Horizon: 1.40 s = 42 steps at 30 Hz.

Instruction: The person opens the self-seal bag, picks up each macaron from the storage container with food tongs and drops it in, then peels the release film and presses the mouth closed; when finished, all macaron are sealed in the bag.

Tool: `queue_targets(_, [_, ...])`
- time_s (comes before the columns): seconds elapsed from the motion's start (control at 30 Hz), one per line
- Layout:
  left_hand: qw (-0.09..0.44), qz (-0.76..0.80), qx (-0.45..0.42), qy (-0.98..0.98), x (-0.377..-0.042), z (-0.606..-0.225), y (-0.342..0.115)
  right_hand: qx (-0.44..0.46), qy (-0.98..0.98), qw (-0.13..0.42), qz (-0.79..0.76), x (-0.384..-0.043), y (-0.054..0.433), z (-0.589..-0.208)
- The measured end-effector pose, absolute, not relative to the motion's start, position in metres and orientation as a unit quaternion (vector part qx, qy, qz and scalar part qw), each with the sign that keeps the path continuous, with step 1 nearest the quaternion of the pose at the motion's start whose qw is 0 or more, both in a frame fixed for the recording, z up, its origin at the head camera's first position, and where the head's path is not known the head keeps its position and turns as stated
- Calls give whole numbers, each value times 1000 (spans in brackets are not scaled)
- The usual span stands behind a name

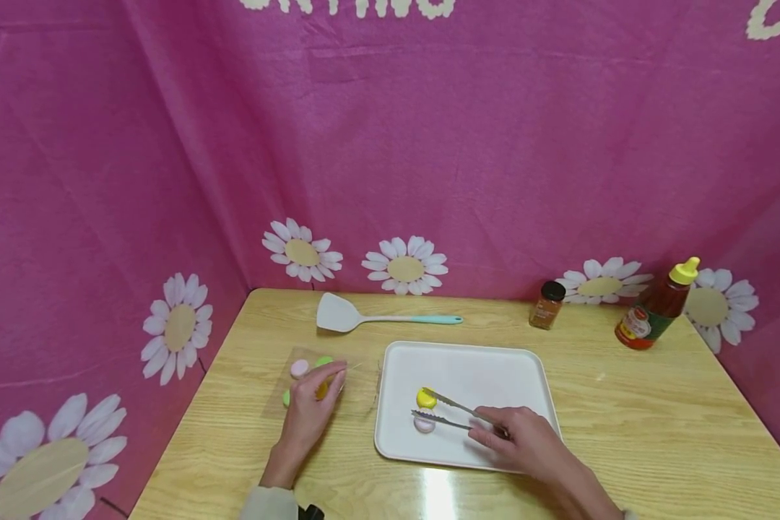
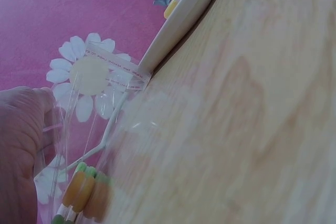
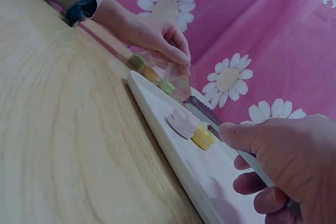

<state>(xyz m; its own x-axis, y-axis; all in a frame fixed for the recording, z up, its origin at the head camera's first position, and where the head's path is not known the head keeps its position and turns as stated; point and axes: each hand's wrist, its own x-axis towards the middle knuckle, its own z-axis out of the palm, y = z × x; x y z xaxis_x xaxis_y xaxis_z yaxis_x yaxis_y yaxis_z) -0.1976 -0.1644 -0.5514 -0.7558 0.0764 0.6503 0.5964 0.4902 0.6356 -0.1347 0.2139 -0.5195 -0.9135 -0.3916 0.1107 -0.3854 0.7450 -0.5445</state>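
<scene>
My left hand [image 1: 313,404] pinches the upper layer of a clear plastic bag [image 3: 179,83] near its opening, lifting the film. Inside the bag lie several macarons: a pink one [image 1: 299,368], green ones [image 1: 323,360] and an orange one [image 2: 79,190], partly covered by the hand in the head view. My right hand [image 1: 523,437] grips metal tongs [image 1: 456,404] over a white tray [image 1: 481,368]. The tongs' arms are spread, with their toothed tips over a yellow macaron [image 1: 425,398] and a lilac macaron [image 1: 424,426], which lie side by side on the tray.
A spatula [image 1: 338,313] with a mint handle lies behind the bag and tray. At the back right stand a small jar [image 1: 546,307] with a black lid and a red sauce bottle [image 1: 656,307] with a yellow cap. Pink cloth [image 1: 494,144] hangs behind the table.
</scene>
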Motion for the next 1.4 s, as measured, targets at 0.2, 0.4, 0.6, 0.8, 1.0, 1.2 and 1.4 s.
queue_targets(0.2, [289,-454,-209,-816,-198,-552,-165,-194,932,49,-303,-127,219,-518])
queue_targets(0.4, [282,-457,-204,-818,-198,-553,-165,-203,940,49,-271,-125,223,-517])
queue_targets(0.6, [288,-456,-205,-817,-199,-553,-165,-212,940,49,-264,-124,224,-518])
queue_targets(0.8, [283,-455,-201,-820,-197,-552,-165,-221,934,54,-275,-124,223,-523])
queue_targets(1.0, [268,-457,-196,-825,-197,-552,-165,-221,935,62,-271,-126,224,-524])
queue_targets(1.2, [270,-455,-200,-824,-197,-552,-165,-224,934,59,-272,-126,225,-524])
queue_targets(1.4, [273,-456,-201,-823,-197,-551,-166,-216,936,69,-269,-126,224,-524])
